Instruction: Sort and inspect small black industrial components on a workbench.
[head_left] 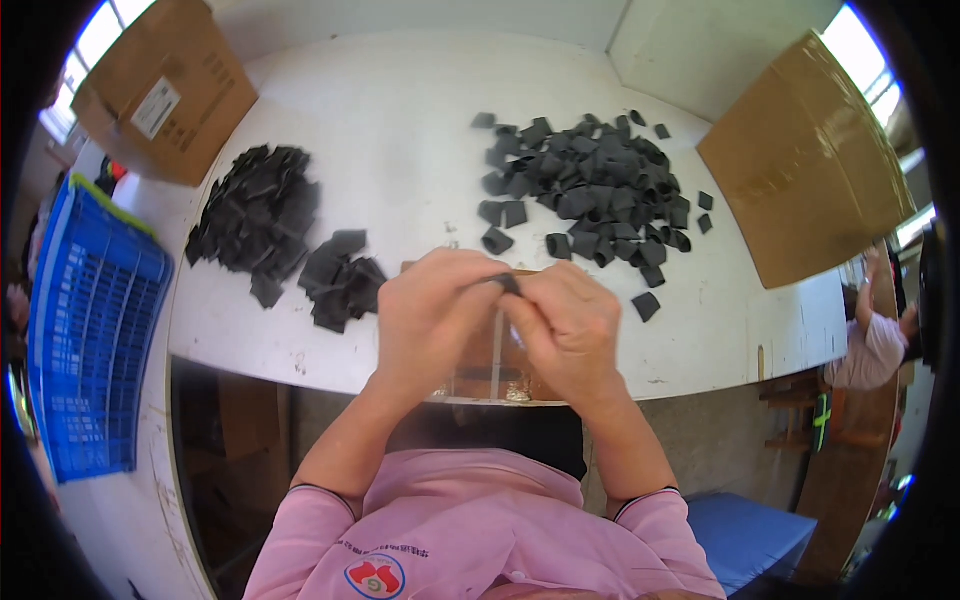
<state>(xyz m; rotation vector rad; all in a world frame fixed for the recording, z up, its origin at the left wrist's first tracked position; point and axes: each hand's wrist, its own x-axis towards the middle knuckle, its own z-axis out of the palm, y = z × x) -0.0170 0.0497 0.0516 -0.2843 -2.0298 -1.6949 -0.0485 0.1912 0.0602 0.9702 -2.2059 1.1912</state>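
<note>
Close together over the table's front edge, my two hands pinch one small black fabric piece (508, 284). My left hand (428, 315) has its fingers closed on one side of the piece. The other side is between the thumb and fingers of my right hand (570, 325). Most of the piece is hidden by my fingers. Beneath my hands lies a brown board (518, 368) with strips of clear tape. Just left of my left hand is a small heap of flat black fabric pieces (338, 285). Beyond my right hand spreads a pile of black fabric loops (600, 180).
A larger heap of flat black pieces (260, 210) lies on the white table (400, 130) at left. Cardboard boxes stand at the back left (170, 95) and right (800, 170). A blue plastic crate (95, 330) is far left. Another person (870, 345) is at far right.
</note>
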